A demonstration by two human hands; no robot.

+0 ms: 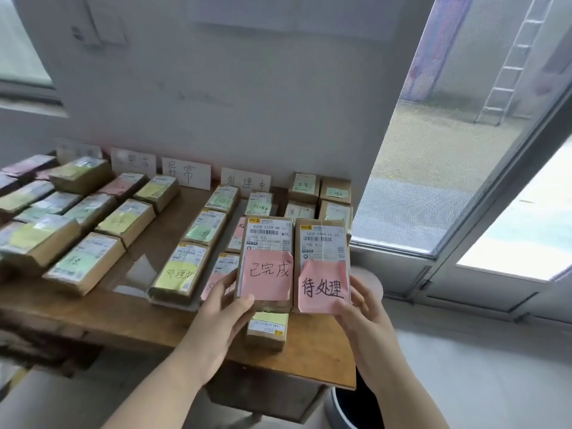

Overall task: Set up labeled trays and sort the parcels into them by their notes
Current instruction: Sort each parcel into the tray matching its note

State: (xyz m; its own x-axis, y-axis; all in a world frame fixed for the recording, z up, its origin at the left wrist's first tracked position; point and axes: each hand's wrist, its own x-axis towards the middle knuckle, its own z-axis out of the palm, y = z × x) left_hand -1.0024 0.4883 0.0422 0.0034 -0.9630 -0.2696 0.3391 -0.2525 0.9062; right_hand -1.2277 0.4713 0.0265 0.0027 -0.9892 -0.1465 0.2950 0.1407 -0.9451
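My left hand (227, 308) grips a brown parcel (268, 239) whose pink note reads 已完成. Beside it, my right hand (359, 308) grips a second brown parcel (322, 239) with a pink note reading 待处理. Both are held upright, side by side, above the wooden table's (139, 317) right part. Another parcel with a yellow note (267, 329) lies flat under them near the front edge. White label cards stand against the wall: 异常 (186, 173) and 处理中 (246, 182). Clear trays (173, 300) hold parcels with yellow and green notes.
Several more noted parcels fill the table's left half (83, 261) and back right corner (320, 193). A glass door (464, 181) is on the right. A round dark bin (343, 407) stands below the table's right end.
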